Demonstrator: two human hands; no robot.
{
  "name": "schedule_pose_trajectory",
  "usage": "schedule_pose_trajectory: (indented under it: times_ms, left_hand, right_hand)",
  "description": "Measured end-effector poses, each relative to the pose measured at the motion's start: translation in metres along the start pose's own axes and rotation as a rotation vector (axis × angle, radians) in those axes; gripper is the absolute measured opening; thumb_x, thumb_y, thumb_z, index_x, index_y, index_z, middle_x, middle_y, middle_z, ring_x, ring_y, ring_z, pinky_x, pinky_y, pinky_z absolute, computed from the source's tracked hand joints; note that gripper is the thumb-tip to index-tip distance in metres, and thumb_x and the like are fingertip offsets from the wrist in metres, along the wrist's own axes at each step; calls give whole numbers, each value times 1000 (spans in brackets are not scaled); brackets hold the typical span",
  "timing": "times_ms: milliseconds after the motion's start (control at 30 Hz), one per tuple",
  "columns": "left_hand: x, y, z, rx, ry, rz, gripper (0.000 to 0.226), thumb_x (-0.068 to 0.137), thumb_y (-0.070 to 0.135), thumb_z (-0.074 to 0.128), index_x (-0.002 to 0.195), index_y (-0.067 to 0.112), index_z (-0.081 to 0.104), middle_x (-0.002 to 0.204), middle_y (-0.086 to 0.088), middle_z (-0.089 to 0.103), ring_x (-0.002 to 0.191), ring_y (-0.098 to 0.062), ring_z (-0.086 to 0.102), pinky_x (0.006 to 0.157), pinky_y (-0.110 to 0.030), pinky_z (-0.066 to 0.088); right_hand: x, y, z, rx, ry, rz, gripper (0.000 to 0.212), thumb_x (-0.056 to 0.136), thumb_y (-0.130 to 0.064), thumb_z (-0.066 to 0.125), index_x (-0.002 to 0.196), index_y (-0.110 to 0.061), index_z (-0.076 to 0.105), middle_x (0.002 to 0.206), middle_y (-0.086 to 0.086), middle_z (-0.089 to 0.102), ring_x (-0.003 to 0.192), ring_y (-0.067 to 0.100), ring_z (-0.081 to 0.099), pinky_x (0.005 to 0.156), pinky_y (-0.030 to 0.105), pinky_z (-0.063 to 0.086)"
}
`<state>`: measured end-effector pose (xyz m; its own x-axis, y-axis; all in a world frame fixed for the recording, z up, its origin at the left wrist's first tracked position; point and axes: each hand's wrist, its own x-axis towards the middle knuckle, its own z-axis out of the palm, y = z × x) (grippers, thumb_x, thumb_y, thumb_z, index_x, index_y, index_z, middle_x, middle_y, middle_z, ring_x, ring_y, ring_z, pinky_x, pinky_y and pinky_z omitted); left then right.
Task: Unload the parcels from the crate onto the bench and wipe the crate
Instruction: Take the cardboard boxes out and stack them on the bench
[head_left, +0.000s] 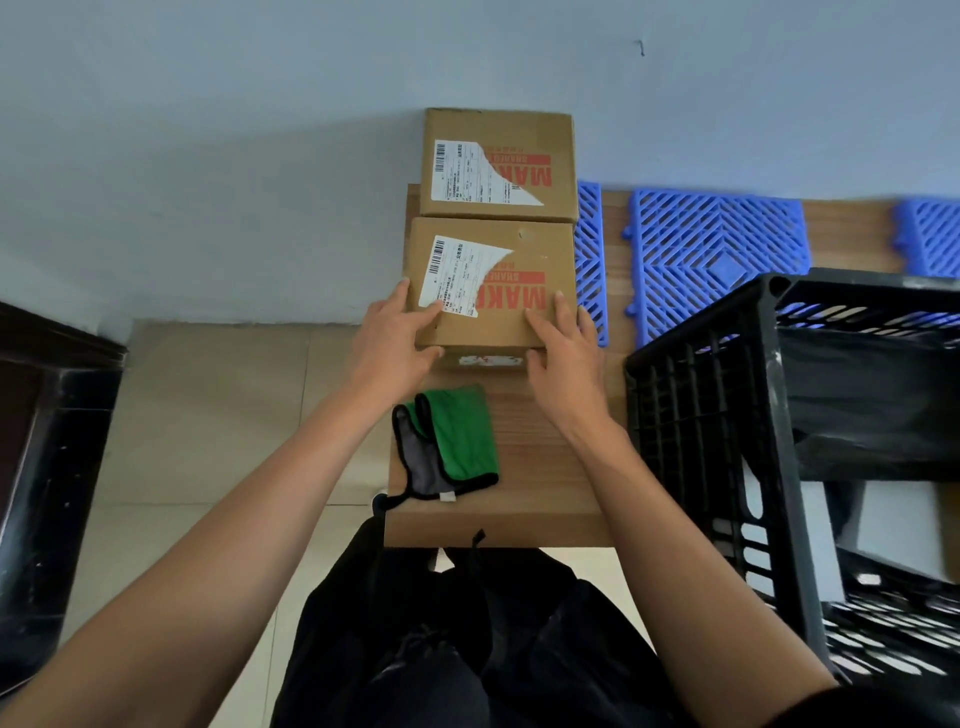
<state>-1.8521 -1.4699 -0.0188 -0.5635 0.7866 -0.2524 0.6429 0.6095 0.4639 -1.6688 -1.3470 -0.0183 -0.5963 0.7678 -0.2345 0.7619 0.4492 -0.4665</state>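
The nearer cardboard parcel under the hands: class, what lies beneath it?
Under the nearer cardboard parcel a thin strip of another box with a white label shows at its near edge, resting on the wooden bench. The rest is covered.

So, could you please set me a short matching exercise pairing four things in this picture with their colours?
Things:
1. near parcel
2. cloth
3. crate
4. slatted tiles

Colours:
A. black
B. blue
C. brown card with a torn white label
D. green and grey

Pairs: 1-C, 2-D, 3-A, 4-B.
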Motion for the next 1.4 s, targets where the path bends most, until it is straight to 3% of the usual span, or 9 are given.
schedule_pose_trajectory:
  times_ms: [200,333,467,533,733,967,1100,1233,1400]
  left_hand:
    - [-21,8,-12,53,49,137,59,96,46,64,150,26,50,158,-3,42,144,-27,37,108,-50,42]
    - [-40,8,-26,4,75,230,48,98,41,63,143,23,58,146,0,58,134,-23,50,107,-45,45]
    - [-61,7,-40,-42,105,296,39,98,38,64,134,24,64,137,2,65,126,-23,58,100,-45,52]
    - [-70,10,-45,-60,125,331,32,98,37,64,127,23,68,129,3,69,116,-21,64,93,-42,55]
    - [-96,52,-63,-130,153,486,31,98,39,64,124,25,69,122,6,71,110,-13,65,92,-38,55]
    - [-129,150,-63,-145,152,680,27,96,35,66,119,24,73,115,5,74,105,-18,67,92,-34,51]
    - [-144,212,-44,-179,167,769,23,94,32,69,116,26,75,107,7,74,97,-9,64,81,-4,40]
    - [-163,286,-10,-221,86,845,27,96,33,67,121,25,72,111,6,73,100,-11,66,89,-37,55]
    - [-190,371,40,-248,18,900,27,96,33,67,121,27,72,113,7,74,103,-10,66,91,-37,56]
  right_hand:
    - [-24,-7,-6,-17,70,13,45,99,-17,57,144,-19,54,164,13,30,150,35,25,117,57,31]
    - [-55,-19,-11,27,206,-85,33,90,-5,66,123,-5,67,127,20,65,115,40,61,93,52,53]
    - [-87,-35,-20,13,309,-133,31,90,-4,68,120,-7,70,113,13,71,102,34,66,79,32,49]
    - [-104,-42,-31,16,353,-146,30,90,-6,66,120,-9,69,114,9,71,102,32,66,78,34,54]
    - [-159,-41,-86,94,469,-54,35,97,-17,62,131,-16,68,146,7,57,133,28,53,104,44,48]
    - [-223,7,-156,120,632,46,34,98,-18,62,131,-17,69,147,1,57,134,22,53,108,44,47]
    - [-255,55,-184,122,678,125,35,100,-22,61,134,-21,66,151,-1,53,139,20,48,111,45,44]
    - [-289,115,-214,115,737,190,35,100,-25,61,134,-24,66,150,-5,53,132,20,53,108,41,46]
    - [-326,199,-246,154,796,274,34,97,-29,61,131,-31,67,150,-7,53,120,27,61,108,48,47]
